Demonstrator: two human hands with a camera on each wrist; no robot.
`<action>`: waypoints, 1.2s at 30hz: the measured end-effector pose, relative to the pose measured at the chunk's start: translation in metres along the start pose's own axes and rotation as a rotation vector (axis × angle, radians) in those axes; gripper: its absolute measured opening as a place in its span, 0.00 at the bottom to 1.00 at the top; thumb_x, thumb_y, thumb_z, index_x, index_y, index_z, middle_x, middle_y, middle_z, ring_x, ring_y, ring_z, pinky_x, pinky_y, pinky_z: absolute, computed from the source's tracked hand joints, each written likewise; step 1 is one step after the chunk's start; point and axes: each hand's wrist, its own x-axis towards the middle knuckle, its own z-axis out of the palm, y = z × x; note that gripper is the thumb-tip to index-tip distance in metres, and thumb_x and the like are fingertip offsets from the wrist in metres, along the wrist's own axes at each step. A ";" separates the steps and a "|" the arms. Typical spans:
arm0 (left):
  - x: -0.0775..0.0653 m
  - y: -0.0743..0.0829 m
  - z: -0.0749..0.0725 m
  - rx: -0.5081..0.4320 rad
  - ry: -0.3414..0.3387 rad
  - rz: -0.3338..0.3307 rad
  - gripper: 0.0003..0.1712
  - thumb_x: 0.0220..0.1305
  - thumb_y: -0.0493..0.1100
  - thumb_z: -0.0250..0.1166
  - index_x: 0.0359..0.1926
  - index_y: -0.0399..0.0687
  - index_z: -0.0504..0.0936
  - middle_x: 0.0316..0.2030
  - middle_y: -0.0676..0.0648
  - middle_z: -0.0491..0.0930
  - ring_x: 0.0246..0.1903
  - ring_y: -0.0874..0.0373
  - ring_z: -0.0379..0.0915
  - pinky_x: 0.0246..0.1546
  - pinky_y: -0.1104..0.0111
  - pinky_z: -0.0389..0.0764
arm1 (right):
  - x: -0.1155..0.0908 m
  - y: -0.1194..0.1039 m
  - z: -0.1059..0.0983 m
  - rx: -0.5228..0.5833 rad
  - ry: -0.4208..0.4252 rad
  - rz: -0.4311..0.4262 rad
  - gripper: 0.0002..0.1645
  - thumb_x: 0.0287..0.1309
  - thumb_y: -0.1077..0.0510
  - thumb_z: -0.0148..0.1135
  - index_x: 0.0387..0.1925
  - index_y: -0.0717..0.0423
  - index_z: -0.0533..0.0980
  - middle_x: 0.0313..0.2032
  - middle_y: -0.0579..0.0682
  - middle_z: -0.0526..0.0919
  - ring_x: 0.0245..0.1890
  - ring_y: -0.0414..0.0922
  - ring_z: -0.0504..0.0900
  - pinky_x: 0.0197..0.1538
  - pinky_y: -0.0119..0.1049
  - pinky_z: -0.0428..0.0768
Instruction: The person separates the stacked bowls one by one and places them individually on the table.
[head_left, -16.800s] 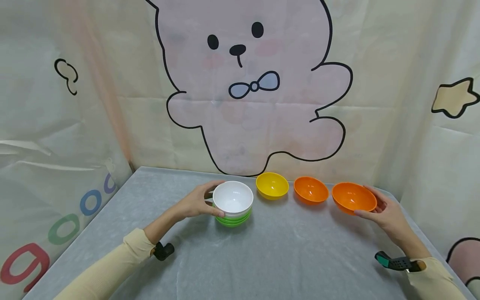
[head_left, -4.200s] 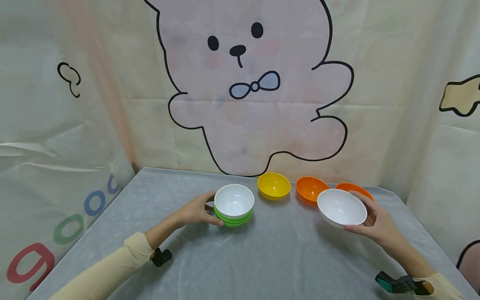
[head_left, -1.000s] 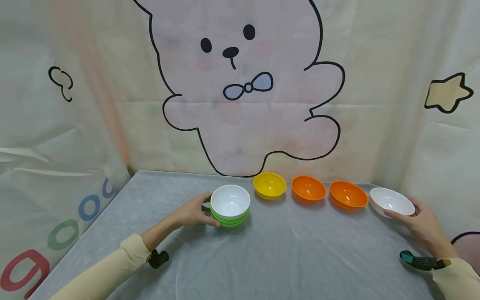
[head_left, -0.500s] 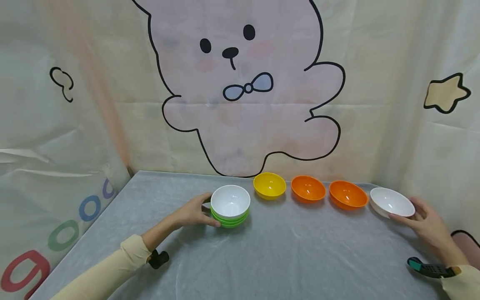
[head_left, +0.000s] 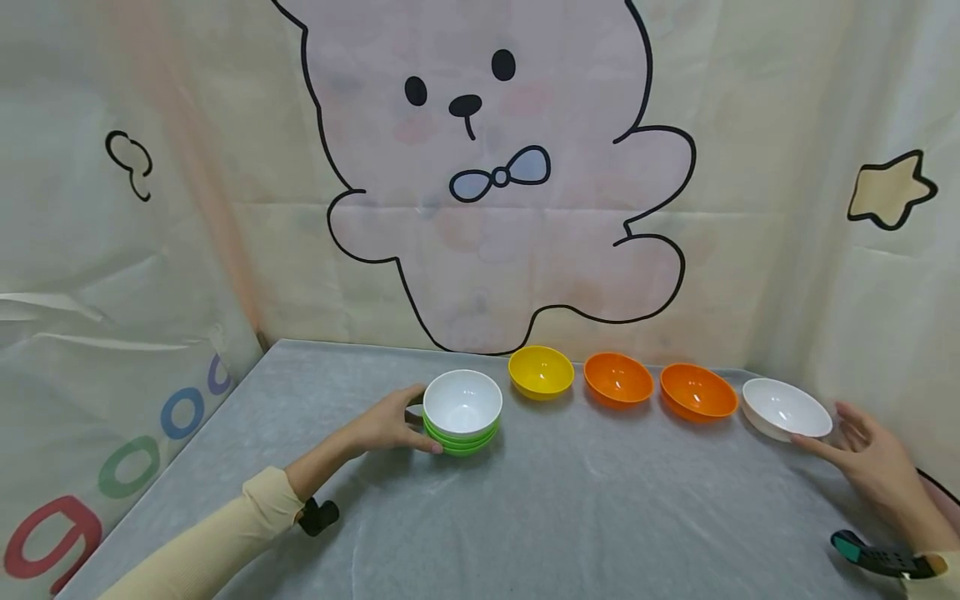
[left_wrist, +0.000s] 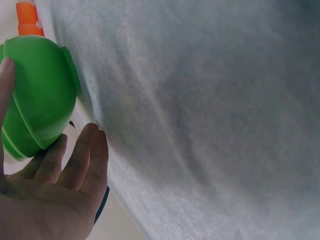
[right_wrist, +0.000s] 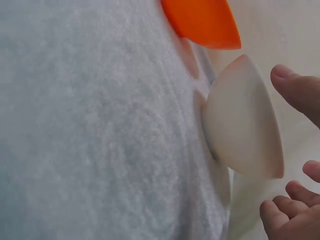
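Observation:
My left hand point(head_left: 392, 423) holds the side of a bowl stack, thumb in front and fingers behind. A white bowl point(head_left: 462, 403) tops this stack, with several green bowls point(head_left: 463, 447) nested beneath it. In the left wrist view, the thumb and some fingertips touch a green bowl point(left_wrist: 47, 90). At the right end of a row, another white bowl point(head_left: 784, 408) sits upright on the cloth. Just right of it is my right hand point(head_left: 877, 462), fingers spread and loosely bent, holding nothing. The right wrist view shows a gap between this hand and the white bowl point(right_wrist: 242, 120).
Left of the single white bowl, the row continues with two orange bowls point(head_left: 697, 392) and a yellow bowl point(head_left: 541, 373) along the table's back edge. A grey cloth point(head_left: 570, 517) covers the table. Behind hangs a curtain point(head_left: 780, 275) with a printed bear.
Since 4.2 s ago, the right hand has set its white bowl beside the orange ones, let go and drawn away rightward. An orange bowl it held earlier stands in the row. The left hand stays put.

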 end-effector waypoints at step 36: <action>-0.002 0.000 0.002 0.008 0.011 0.049 0.50 0.50 0.39 0.83 0.71 0.35 0.66 0.64 0.39 0.71 0.64 0.41 0.67 0.57 0.55 0.79 | -0.014 -0.095 0.050 0.235 -0.050 -0.493 0.25 0.63 0.70 0.68 0.61 0.67 0.75 0.55 0.43 0.80 0.50 0.30 0.81 0.45 0.23 0.80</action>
